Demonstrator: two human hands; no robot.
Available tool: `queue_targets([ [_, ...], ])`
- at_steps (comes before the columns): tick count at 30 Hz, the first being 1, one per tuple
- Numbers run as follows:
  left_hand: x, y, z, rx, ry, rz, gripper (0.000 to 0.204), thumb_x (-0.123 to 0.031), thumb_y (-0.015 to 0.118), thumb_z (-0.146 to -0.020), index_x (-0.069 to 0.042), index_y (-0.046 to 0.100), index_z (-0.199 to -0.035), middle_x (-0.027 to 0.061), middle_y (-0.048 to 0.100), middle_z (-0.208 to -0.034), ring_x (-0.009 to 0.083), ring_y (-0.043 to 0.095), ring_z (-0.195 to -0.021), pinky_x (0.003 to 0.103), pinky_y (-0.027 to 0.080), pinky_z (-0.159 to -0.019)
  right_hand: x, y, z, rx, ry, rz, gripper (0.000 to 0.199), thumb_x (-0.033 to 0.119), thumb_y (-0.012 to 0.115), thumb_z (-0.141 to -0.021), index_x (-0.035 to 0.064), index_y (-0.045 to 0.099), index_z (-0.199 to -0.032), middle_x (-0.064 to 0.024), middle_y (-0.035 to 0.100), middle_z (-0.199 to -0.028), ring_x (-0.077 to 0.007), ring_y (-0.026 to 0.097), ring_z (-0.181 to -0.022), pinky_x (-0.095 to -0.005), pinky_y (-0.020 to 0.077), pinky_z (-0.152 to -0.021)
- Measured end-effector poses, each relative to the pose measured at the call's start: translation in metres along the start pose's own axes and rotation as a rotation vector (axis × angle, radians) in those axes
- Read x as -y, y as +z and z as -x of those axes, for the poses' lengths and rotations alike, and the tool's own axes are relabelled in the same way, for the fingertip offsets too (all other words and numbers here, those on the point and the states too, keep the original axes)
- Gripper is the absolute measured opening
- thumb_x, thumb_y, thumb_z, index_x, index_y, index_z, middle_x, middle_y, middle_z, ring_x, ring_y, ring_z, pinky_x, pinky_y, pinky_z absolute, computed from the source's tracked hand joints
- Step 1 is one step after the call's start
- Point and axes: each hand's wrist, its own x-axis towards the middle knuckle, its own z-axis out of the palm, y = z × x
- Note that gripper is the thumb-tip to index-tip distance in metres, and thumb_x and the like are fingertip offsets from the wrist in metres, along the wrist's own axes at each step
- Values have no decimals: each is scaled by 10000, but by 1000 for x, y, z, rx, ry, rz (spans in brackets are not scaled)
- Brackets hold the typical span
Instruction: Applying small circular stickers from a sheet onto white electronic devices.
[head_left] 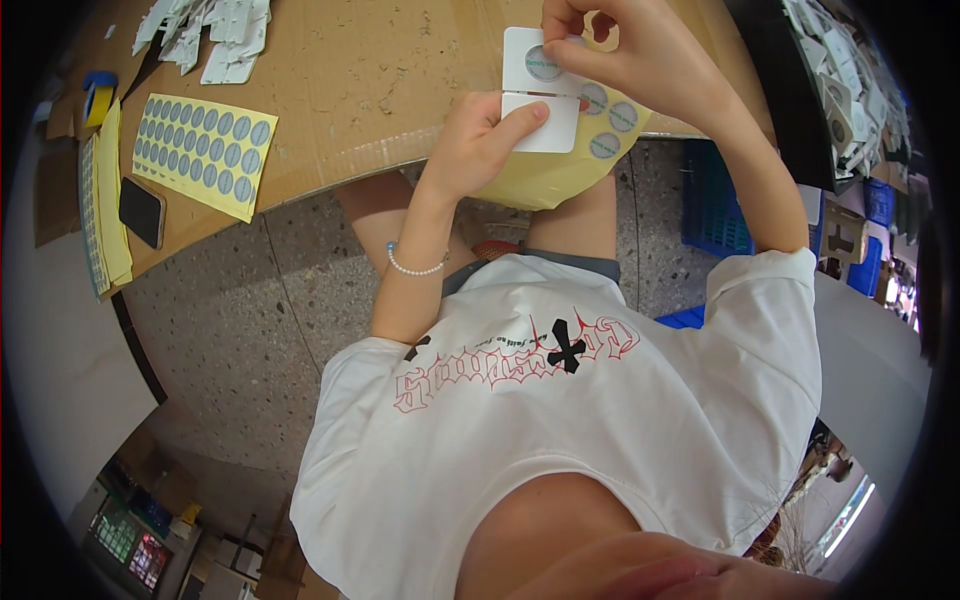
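My left hand [476,143] grips a white two-panel card [550,132] by its left side, thumb lying across the lower panel. On the upper panel sits a round grey sticker [541,66] with greenish print. My right hand [625,45] pinches at the upper right edge of this sticker, thumb and fingertips drawn together; whether the sticker lies fully flat is hidden by the fingers. Beneath the card, a yellow backing sheet [530,185] with several round grey stickers [604,146] hangs over the table edge above my lap.
The cardboard-covered table [340,100] bears a sticker sheet [205,145], a phone [142,212], stacked yellow sheets [112,200], a tape roll [99,80] and a pile of white cards [235,50]. At right stands a black-sided container [800,110] of white pieces [850,100]. A blue crate [715,205] is below.
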Motion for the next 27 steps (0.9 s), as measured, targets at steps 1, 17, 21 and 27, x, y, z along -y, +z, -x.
queue_targets([
  [1, -1, 0, 0, 2, -2, 0, 257, -183, 503, -846, 42, 606, -918, 41, 626, -739, 58, 551, -660, 217, 439, -565, 0, 0, 0, -2, -5, 5, 76, 74, 594, -681, 14, 553, -659, -99, 560, -663, -199, 539, -602, -283, 431, -546],
  [17, -17, 10, -3, 11, 43, -32, 298, -221, 476, -877, 53, 586, -921, 28, 615, -776, 72, 543, -704, 219, 440, -617, -29, -2, 5, 124, 344, -400, 172, 170, 571, -826, -2, 583, -830, -4, 546, -693, -52, 506, -662, -183, 395, -598],
  [21, -26, 21, -9, -49, -26, 223, 345, -233, 446, -894, 64, 537, -1045, 77, 583, -970, 109, 528, -881, 243, 419, -762, -33, -28, 20, -28, 252, -356, 231, 205, 552, -848, -20, 602, -854, 16, 552, -634, -26, 499, -638, -176, 395, -590],
  [27, -48, 38, -16, -43, -7, 317, 350, -144, 414, -891, 51, 465, -1177, 127, 498, -1176, 161, 469, -1068, 265, 365, -904, -29, -103, 63, -173, 124, -177, 226, 195, 569, -835, -23, 623, -863, -3, 602, -749, -37, 522, -714, -189, 416, -634],
])
